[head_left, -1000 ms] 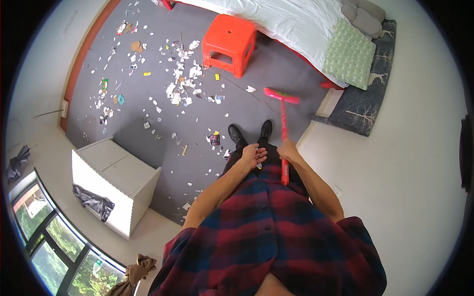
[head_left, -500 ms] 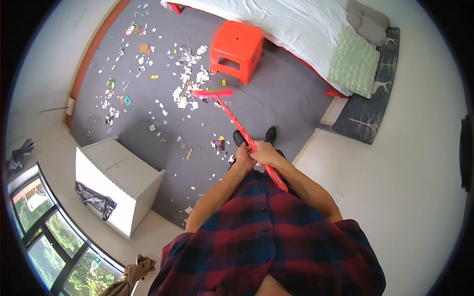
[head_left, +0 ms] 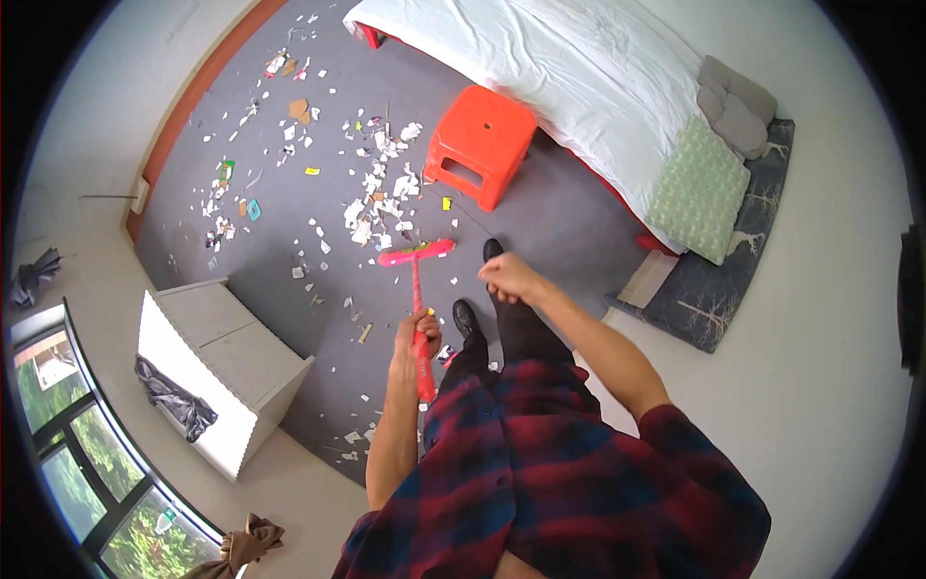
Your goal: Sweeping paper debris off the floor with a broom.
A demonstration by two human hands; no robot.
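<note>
My left hand point(head_left: 418, 332) is wrapped round the shaft of a red broom point(head_left: 422, 372). The broom's wide pink-red head point(head_left: 417, 253) rests at the near edge of the scattered paper scraps point(head_left: 362, 232). Apart from the broom, my right hand point(head_left: 511, 278) hangs above my right leg, its fingers curled closed with nothing visible in them. Below it are my black shoes point(head_left: 466, 317). Beyond the broom head, white scraps, brown pieces and small wrappers lie in a loose heap beside a red plastic stool point(head_left: 479, 140).
A bed with a white sheet point(head_left: 579, 68) stands far right, with a green pillow point(head_left: 699, 188) and a grey cushion point(head_left: 735, 106). At left is a white cabinet point(head_left: 217, 323) with a dark plastic bag point(head_left: 176, 400) on it. More litter point(head_left: 224, 230) lies farther left on the grey floor.
My right hand has let go of the broom and moved aside. My left hand has carried the broom leftward, its head drawn nearer to me. My right foot has stepped forward.
</note>
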